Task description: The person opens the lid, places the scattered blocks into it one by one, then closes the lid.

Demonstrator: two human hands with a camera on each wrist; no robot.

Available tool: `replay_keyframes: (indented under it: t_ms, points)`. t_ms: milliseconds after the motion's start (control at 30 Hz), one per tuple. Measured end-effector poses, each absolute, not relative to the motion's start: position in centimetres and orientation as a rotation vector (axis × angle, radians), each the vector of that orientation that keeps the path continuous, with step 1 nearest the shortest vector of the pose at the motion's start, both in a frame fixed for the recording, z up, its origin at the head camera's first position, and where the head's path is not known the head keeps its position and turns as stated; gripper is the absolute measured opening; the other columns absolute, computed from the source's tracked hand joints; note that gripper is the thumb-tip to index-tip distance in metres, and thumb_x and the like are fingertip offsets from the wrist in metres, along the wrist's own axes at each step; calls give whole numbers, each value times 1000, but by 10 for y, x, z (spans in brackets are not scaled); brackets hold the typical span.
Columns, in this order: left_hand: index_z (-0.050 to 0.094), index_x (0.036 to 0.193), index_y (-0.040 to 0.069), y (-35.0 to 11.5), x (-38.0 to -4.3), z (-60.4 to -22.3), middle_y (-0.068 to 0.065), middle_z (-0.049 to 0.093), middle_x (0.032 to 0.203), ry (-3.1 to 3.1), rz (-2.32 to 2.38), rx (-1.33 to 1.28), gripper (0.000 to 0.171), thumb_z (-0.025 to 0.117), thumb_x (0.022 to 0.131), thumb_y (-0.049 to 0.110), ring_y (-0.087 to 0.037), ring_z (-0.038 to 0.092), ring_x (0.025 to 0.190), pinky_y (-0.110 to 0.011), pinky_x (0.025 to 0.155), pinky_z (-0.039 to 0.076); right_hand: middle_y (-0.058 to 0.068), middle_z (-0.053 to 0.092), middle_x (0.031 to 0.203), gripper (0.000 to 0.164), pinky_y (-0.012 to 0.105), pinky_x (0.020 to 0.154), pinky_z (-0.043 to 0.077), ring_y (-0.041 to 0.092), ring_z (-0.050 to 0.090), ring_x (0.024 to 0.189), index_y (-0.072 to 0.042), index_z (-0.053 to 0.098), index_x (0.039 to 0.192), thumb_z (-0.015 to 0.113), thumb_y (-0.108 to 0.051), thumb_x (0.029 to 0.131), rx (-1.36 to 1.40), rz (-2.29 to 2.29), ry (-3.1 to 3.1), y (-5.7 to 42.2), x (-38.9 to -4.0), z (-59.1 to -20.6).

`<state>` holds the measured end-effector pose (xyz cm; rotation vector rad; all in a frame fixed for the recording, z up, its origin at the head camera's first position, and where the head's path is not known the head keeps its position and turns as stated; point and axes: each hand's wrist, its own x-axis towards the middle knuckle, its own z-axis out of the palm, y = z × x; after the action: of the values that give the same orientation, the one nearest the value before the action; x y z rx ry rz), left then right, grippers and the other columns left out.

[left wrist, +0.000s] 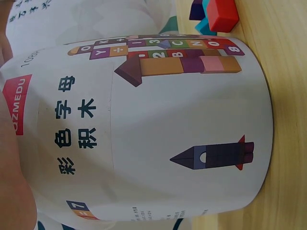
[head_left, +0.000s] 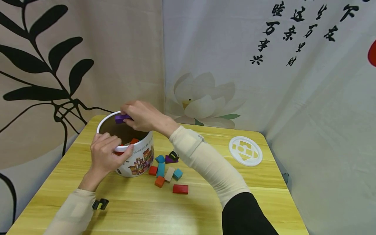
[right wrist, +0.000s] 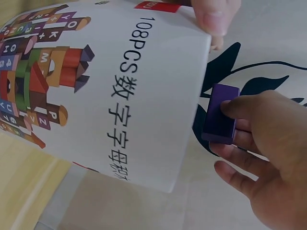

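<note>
A white printed bucket [head_left: 138, 161] stands at the left of the table, tilted slightly toward me, with some red and orange blocks [head_left: 134, 141] visible inside. My left hand [head_left: 107, 153] grips its near rim, thumb outside along the wall. Over the bucket's mouth my right hand [head_left: 144, 116] pinches a purple rectangular block [right wrist: 221, 114] between thumb and fingers. Beside the bucket lies a loose group of blocks: a blue one [head_left: 160, 169], an orange one [head_left: 160, 181], a beige one [head_left: 169, 174], a red one [head_left: 180, 189] and several more.
A white round lid [head_left: 245, 151] with cut-out shapes lies at the table's right. The wooden table [head_left: 205, 209] meets hanging cloth [head_left: 205, 39] at the back and sides. A small black strap piece [head_left: 100, 204] sticks out from my left wrist.
</note>
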<state>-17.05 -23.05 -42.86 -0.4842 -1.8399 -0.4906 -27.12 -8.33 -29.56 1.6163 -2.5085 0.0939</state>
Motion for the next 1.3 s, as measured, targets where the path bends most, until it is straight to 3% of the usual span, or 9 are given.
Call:
replay_keyframes:
  t_ms: [333, 500, 700, 900, 1300]
  points:
    - [38, 49, 14, -230, -171, -428, -1, 39, 43, -1838, -498, -487, 49, 63, 80, 43, -22, 32, 46, -47, 55, 28, -3, 67, 109, 23, 23, 80, 51, 7, 59, 87, -12, 68, 118, 56, -26, 104, 1642, 119, -2475, -91, -273, -303]
    - [39, 49, 14, -230, -171, -427, -1, 40, 43, -1844, -490, -490, 50, 62, 81, 44, -22, 32, 46, -47, 55, 28, 1, 67, 124, 36, 26, 96, 48, 12, 61, 106, -10, 66, 130, 56, -31, 103, 1656, 96, -2464, -90, -273, -302]
    - [40, 49, 13, -231, -171, -426, -3, 43, 43, -1851, -482, -487, 52, 60, 83, 46, -23, 34, 47, -47, 56, 28, 1, 59, 143, 51, 30, 113, 34, 16, 50, 130, -13, 58, 144, 53, -44, 103, 1624, 24, -2462, -86, -272, -303]
    - [39, 49, 13, -232, -171, -427, -2, 41, 43, -1842, -484, -489, 50, 62, 81, 44, -23, 34, 46, -47, 56, 28, 2, 48, 155, 62, 34, 120, 24, 17, 36, 143, -15, 48, 154, 45, -52, 104, 1599, -37, -2426, -78, -269, -305]
    - [39, 50, 13, -232, -170, -428, 0, 39, 43, -1849, -489, -490, 50, 62, 82, 44, -21, 32, 46, -46, 56, 28, 1, 33, 164, 67, 37, 123, 17, 17, 21, 150, -19, 37, 161, 36, -57, 106, 1605, 17, -2387, -52, -263, -312]
